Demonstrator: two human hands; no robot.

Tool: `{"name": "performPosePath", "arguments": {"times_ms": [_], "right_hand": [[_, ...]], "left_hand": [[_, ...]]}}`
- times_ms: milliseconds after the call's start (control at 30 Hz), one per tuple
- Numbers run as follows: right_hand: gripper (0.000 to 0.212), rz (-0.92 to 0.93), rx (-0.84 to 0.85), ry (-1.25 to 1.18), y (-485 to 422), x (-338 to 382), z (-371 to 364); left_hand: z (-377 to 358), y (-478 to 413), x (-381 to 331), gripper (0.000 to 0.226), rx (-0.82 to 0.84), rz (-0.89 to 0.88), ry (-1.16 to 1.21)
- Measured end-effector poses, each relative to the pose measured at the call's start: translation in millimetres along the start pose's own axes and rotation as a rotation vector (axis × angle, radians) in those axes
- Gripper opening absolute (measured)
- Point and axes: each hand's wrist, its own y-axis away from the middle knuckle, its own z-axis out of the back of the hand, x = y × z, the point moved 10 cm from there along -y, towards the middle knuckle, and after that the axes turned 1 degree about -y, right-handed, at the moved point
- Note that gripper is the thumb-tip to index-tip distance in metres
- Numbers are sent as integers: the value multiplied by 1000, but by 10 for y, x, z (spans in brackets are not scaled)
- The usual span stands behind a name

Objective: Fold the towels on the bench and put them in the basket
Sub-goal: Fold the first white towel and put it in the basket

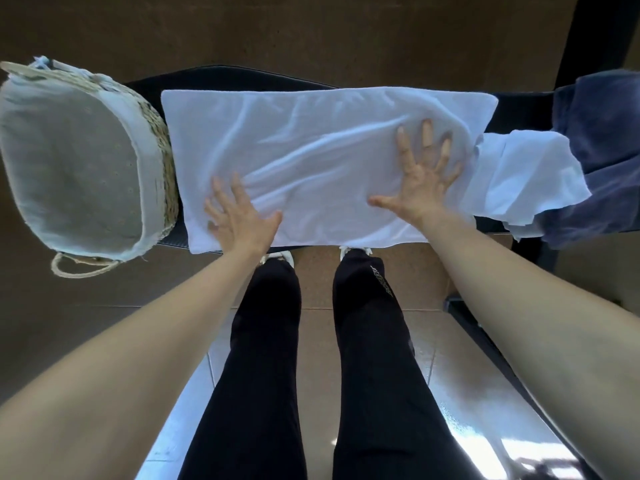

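A: Item one, the towel?
B: White towel (311,150), spread flat along the dark worktop (516,109), long side running left to right. Creased through the middle; its near edge hung slightly over the worktop's near side.

A: Hands?
B: Left hand (239,216) lay palm down on the towel's near-left part, fingers (216,188) spread and flat, gripping nothing. Right hand (422,174) lay palm down on the towel's right part, fingers likewise splayed and open, pressed onto the cloth.

A: Basket?
B: Basket (162,140), woven, with a pale cloth liner, stood at the left end, touching the towel's left edge. A loop handle (79,268) showed at its near side. Nothing could be made out inside beyond the liner.

A: Other textiles?
B: Second white towel (526,178), crumpled, just right of the spread one, lying partly over a blue towel (602,143) at the far-right end of the worktop.

A: Anything further?
B: The person's legs in black trousers (263,375) stood near the worktop, white shoes (356,251) tucked at its near edge, on a glossy tiled floor (440,382).
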Motion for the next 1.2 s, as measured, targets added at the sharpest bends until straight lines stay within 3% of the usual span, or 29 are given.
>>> {"name": "performPosePath", "arguments": {"times_ms": [133,200,300,433,500,600,667,767,967,1033,1200], "right_hand": [[123,185,27,74,88,541,-146],[117,234,51,86,103,662,-211],[110,298,-88,47,184,533,-79],[90,147,-386,35,417,-94,262],[85,36,-465,97,530,-352,348],[87,-76,-402,124,602,-785,358],[84,-92,-351,113,573,-1034,343],[83,-94,-302,112,502,-1328,373],[87,-192,-261,67,449,-1827,491],[82,-200,-287,47,446,-1884,532],[44,-146,-489,-131,616,-1582,548]], "left_hand": [[8,-48,-549,115,42,-264,-113],[-52,-121,-605,124,77,-265,-138],[-92,-225,-570,138,106,-206,-119],[-74,-174,-743,144,86,-154,-170],[-77,-4,-1069,137,10,-271,-191],[-359,485,-1985,123,-65,-682,-282],[-614,707,-2434,118,-8,-799,-357],[-862,752,-2681,119,102,-757,-456],[-961,765,-2705,130,115,-728,-559],[-951,764,-2753,123,110,-730,-557],[-622,754,-3342,65,-24,-889,-367]]}}
